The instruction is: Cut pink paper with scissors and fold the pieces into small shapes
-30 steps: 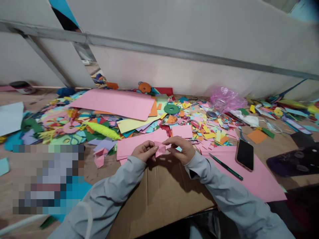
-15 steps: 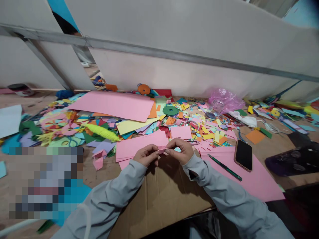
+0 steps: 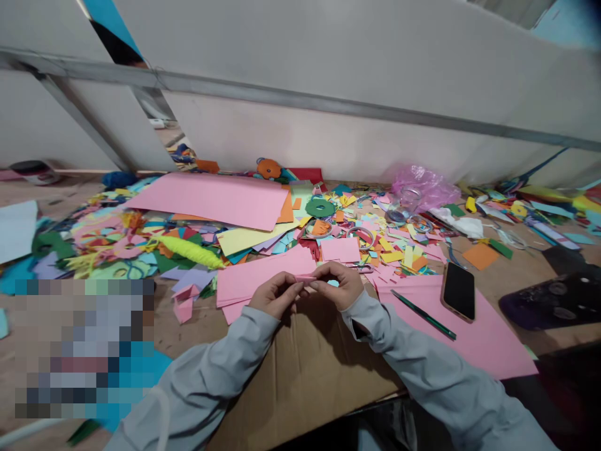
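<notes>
Between both hands is a small folded piece of pink paper (image 3: 305,278), pinched at its two ends. My left hand (image 3: 276,294) has thumb and fingers closed on its left end, and my right hand (image 3: 340,287) grips the right end the same way. My fingers cover most of the piece. Just behind my left hand lie stacked pink sheets (image 3: 248,273). A folded pink paper shape (image 3: 184,303) rests on the table to the left. Below my hands is a brown cardboard sheet (image 3: 305,376).
To the right, a green pen (image 3: 422,314) and a phone (image 3: 459,292) lie on a large pink sheet (image 3: 488,351). Colored paper scraps, a tape roll (image 3: 360,237), yellow-green yarn (image 3: 190,250) and a pink plastic bag (image 3: 425,186) are spread toward the white wall panel (image 3: 328,138).
The pink piece now looks narrower and flatter between my fingertips. Both hands stay in nearly the same place, and the view has shifted slightly.
</notes>
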`<state>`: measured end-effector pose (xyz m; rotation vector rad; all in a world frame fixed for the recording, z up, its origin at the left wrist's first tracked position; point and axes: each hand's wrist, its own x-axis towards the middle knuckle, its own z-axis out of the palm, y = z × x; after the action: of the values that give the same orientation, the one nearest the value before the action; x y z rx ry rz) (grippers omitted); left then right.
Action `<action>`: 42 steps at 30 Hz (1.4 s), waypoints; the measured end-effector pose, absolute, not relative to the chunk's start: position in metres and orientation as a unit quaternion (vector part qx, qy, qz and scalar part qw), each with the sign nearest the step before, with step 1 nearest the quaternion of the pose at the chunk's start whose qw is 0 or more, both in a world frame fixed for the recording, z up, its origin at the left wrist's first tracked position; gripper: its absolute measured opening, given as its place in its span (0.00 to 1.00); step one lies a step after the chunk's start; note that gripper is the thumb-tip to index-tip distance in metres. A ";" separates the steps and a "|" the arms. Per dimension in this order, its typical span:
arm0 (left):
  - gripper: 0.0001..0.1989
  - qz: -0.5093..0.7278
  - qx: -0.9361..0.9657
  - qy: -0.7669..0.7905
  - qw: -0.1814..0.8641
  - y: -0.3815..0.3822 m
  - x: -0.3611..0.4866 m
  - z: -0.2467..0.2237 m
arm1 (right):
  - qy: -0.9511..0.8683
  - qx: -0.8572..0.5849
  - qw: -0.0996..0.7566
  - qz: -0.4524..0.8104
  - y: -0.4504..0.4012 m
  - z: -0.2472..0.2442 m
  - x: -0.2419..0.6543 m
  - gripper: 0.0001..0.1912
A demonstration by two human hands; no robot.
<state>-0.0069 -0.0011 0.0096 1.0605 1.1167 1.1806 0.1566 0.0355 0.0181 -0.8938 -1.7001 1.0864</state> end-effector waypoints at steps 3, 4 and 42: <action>0.14 0.511 0.453 0.478 0.552 -0.001 -0.007 0.010 | -0.687 -0.348 0.456 0.446 0.035 0.016 0.156 0.09; 0.14 0.511 0.455 0.478 0.551 -0.001 -0.007 0.010 | -0.688 -0.347 0.455 0.447 0.035 0.016 0.156 0.10; 0.09 0.535 0.507 0.528 0.421 -0.004 -0.008 0.002 | -0.673 -0.370 0.412 0.491 0.035 0.014 0.154 0.14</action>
<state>-0.0075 -0.0035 0.0020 1.2714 1.3231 1.3412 0.1539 0.0353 0.0137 -0.9297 -1.6935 1.2349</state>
